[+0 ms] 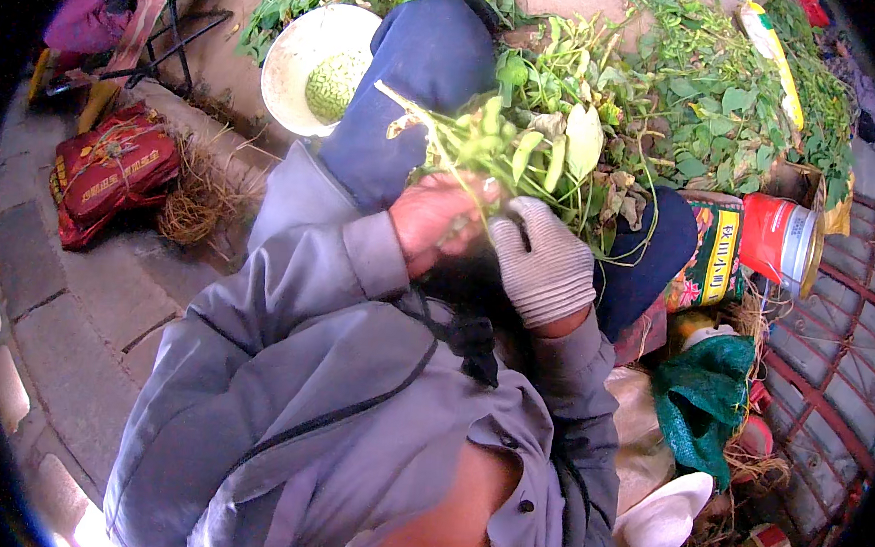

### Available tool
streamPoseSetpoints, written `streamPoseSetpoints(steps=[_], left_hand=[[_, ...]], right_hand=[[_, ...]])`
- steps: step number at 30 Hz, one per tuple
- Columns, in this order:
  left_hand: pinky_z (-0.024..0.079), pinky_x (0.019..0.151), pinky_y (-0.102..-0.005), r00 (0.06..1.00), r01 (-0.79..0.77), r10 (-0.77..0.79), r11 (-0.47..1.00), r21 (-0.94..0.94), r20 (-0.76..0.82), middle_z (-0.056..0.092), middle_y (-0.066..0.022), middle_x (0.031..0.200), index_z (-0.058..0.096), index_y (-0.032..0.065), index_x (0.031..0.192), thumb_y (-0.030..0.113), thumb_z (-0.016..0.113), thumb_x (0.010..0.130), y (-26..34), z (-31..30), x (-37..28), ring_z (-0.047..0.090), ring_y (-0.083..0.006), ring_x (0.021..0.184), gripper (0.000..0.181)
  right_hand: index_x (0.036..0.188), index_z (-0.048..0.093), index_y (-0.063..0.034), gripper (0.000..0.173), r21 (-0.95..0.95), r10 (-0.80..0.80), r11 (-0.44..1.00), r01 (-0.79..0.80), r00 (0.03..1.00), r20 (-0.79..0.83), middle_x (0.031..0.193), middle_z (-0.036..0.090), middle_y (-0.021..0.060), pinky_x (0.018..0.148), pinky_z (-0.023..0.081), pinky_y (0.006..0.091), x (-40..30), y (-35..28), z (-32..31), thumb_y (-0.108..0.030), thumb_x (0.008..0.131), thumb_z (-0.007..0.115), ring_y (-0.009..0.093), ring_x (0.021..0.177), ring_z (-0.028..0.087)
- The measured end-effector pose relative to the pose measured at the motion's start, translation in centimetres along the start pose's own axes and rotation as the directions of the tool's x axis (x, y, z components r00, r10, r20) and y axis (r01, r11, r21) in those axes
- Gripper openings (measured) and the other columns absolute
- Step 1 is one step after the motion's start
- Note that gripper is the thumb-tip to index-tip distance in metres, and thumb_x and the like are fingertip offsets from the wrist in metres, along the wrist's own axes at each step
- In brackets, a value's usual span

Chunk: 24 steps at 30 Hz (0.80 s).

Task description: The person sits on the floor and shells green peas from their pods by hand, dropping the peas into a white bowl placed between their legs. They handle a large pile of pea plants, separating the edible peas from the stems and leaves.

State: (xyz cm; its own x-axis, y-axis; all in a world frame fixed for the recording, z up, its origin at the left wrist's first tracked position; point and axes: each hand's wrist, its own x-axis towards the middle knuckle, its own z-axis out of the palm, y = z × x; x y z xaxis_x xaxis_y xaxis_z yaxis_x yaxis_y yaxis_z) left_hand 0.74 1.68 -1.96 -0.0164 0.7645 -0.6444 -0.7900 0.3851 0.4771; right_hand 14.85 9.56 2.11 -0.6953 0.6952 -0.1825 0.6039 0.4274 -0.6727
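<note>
Between my hands a green bean plant (491, 138) with plump pods, probably soybean, lies across my lap. My left hand (441, 221) is bare and blurred by motion, with its fingers curled around a few green pods (452, 237). Beside it, my right hand (540, 261) wears a pale ribbed knit glove and grips the plant's stems near their lower end. Beyond my left knee stands a white basin (284, 76) containing shelled green beans (338, 87).
Cut bean plants (710, 117) are heaped ahead and to the right. A red tied bag (113, 167) lies on the paving at left, near a folding stool (162, 42). At right are a red can (778, 234), a green mesh sack (708, 395) and a metal grille (839, 343).
</note>
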Motion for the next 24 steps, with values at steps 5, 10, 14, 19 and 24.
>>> streamPoseSetpoints(steps=[5,10,14,19,24], left_hand=[[0.028,0.037,-0.0178,0.998,0.002,-0.002,1.000,0.014,-0.066,0.055,0.0022,0.070,0.062,0.0116,0.094,0.024,0.059,0.089,-0.1,0.3,-0.1,0.047,-0.0068,0.051,0.014],[0.028,0.037,-0.0193,0.995,-0.022,0.024,1.000,0.014,-0.100,0.054,-0.0013,0.069,0.060,0.0102,0.101,0.015,0.055,0.090,-0.2,-0.1,-0.4,0.047,-0.0094,0.051,0.013],[0.029,0.037,-0.0207,0.998,-0.050,0.050,0.999,-0.002,-0.042,0.051,-0.0030,0.067,0.057,0.0093,0.108,0.006,0.052,0.087,0.1,-0.4,-1.0,0.048,-0.0114,0.052,0.021],[0.030,0.036,-0.0206,0.999,-0.029,0.031,0.997,-0.075,0.029,0.051,-0.0022,0.067,0.058,0.0097,0.108,0.005,0.056,0.085,0.6,-0.6,-1.4,0.048,-0.0111,0.053,0.024],[0.030,0.036,-0.0201,1.000,-0.017,0.018,0.998,-0.063,0.018,0.051,-0.0007,0.066,0.059,0.0101,0.104,0.011,0.059,0.086,0.9,-0.1,-1.7,0.048,-0.0112,0.052,0.018]], right_hand=[[0.096,0.057,-0.0061,0.023,-0.148,-0.030,0.989,0.029,1.000,-0.006,0.084,0.062,0.0180,0.066,0.049,0.0452,0.7,0.1,0.9,-0.026,0.086,0.053,0.038,0.074,0.061],[0.093,0.055,-0.0063,0.024,-0.076,-0.044,0.996,0.044,0.999,-0.003,0.084,0.061,0.0204,0.068,0.047,0.0501,0.8,1.1,2.0,-0.029,0.088,0.048,0.041,0.075,0.059],[0.093,0.055,-0.0074,0.020,0.096,0.070,0.992,-0.076,0.996,0.064,0.084,0.059,0.0230,0.070,0.045,0.0501,1.3,0.6,1.4,-0.024,0.088,0.045,0.043,0.078,0.057],[0.088,0.052,-0.0067,0.018,0.051,0.010,0.999,-0.010,1.000,0.011,0.081,0.059,0.0208,0.067,0.045,0.0496,1.0,0.4,1.6,-0.024,0.089,0.045,0.042,0.077,0.057],[0.086,0.051,-0.0071,0.017,-0.004,-0.104,0.995,0.104,0.992,0.072,0.081,0.058,0.0186,0.066,0.046,0.0484,0.9,0.5,1.1,-0.023,0.090,0.046,0.040,0.076,0.057]])
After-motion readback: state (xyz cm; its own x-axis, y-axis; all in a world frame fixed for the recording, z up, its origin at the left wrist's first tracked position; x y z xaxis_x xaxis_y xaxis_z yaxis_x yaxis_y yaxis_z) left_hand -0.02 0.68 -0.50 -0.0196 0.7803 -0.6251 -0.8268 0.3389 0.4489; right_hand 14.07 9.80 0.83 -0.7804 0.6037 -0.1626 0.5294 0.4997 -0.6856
